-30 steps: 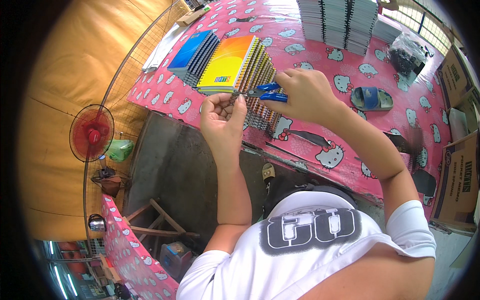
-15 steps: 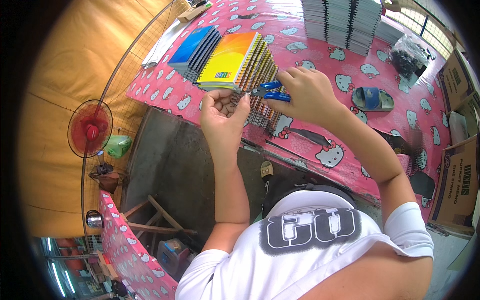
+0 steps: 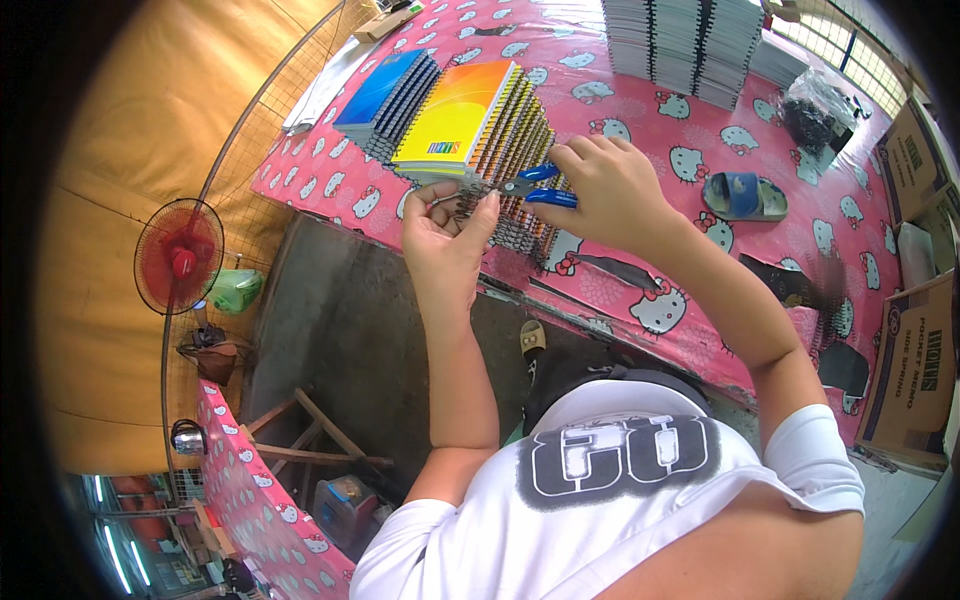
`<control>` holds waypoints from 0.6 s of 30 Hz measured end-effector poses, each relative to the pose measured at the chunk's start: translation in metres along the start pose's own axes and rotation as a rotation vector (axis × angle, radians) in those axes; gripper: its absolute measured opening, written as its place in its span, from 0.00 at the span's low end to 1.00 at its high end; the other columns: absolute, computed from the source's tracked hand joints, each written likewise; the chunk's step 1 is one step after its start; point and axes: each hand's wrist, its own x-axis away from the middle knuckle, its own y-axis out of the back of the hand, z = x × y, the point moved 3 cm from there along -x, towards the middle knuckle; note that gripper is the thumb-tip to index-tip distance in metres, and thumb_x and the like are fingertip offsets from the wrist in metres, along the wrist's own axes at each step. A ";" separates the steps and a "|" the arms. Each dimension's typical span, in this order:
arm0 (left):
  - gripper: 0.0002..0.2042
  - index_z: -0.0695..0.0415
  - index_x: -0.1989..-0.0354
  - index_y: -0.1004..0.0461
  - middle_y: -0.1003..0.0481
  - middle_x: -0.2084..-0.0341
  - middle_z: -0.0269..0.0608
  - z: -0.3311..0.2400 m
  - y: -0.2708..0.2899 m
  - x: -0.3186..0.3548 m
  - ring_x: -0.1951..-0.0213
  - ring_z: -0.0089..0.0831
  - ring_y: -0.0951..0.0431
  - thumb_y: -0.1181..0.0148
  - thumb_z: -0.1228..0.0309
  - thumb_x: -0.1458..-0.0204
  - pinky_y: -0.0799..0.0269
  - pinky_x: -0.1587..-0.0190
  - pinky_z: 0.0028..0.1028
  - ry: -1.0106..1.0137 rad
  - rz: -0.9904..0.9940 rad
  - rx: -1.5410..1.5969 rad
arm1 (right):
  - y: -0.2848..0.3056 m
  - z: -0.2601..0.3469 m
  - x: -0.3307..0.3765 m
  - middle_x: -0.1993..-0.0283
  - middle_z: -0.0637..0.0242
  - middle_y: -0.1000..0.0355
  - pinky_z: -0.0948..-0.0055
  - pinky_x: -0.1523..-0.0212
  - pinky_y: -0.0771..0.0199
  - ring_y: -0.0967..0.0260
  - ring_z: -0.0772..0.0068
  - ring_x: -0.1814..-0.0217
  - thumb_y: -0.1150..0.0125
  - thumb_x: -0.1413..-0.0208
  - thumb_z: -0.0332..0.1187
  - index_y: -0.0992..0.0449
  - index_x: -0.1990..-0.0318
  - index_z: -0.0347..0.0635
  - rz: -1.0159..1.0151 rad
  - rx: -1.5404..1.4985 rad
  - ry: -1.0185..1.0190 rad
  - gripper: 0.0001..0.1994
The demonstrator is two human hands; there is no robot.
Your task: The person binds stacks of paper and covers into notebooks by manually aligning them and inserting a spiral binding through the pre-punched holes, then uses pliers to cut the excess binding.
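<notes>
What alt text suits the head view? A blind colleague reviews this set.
A person's right hand grips blue-handled pliers at the wire binding of a spiral notebook stack, with the left hand pinching beside the tool's tip. The stack lies on a pink cartoon-print table.

Notebooks lie on the table, taller stacks behind, fan at left.

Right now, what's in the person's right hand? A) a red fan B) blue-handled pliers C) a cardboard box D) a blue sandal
B: the right hand grips blue-handled pliers whose tip points at the wire spiral of the notebooks, next to the left hand; the fan, sandal and box lie well away from it.
</notes>
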 end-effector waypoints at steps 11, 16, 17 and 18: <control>0.17 0.65 0.57 0.36 0.26 0.69 0.41 0.004 0.006 0.002 0.71 0.17 0.27 0.35 0.79 0.51 0.30 0.73 0.17 0.074 0.059 0.043 | 0.001 -0.006 0.017 0.73 0.58 0.26 0.61 0.72 0.27 0.25 0.56 0.71 0.36 0.56 0.57 0.24 0.70 0.38 -0.041 0.021 0.023 0.26; 0.17 0.65 0.57 0.35 0.26 0.71 0.40 0.010 0.004 0.000 0.75 0.17 0.29 0.34 0.78 0.52 0.32 0.75 0.17 0.017 0.049 -0.006 | -0.011 0.001 0.008 0.73 0.57 0.26 0.61 0.73 0.27 0.25 0.56 0.72 0.37 0.56 0.57 0.24 0.70 0.37 0.144 -0.037 -0.058 0.26; 0.17 0.64 0.57 0.34 0.26 0.72 0.39 0.014 0.007 -0.002 0.77 0.18 0.29 0.33 0.77 0.53 0.34 0.78 0.18 0.009 0.039 0.004 | -0.013 0.001 0.007 0.73 0.57 0.26 0.61 0.73 0.27 0.25 0.56 0.71 0.37 0.56 0.57 0.24 0.70 0.37 0.234 -0.056 -0.097 0.26; 0.18 0.63 0.57 0.34 0.26 0.73 0.38 0.017 0.009 -0.003 0.79 0.19 0.30 0.32 0.77 0.53 0.35 0.80 0.18 0.004 0.027 0.014 | -0.014 0.001 0.005 0.72 0.57 0.26 0.61 0.73 0.27 0.25 0.56 0.71 0.37 0.56 0.57 0.24 0.70 0.37 0.328 -0.076 -0.136 0.26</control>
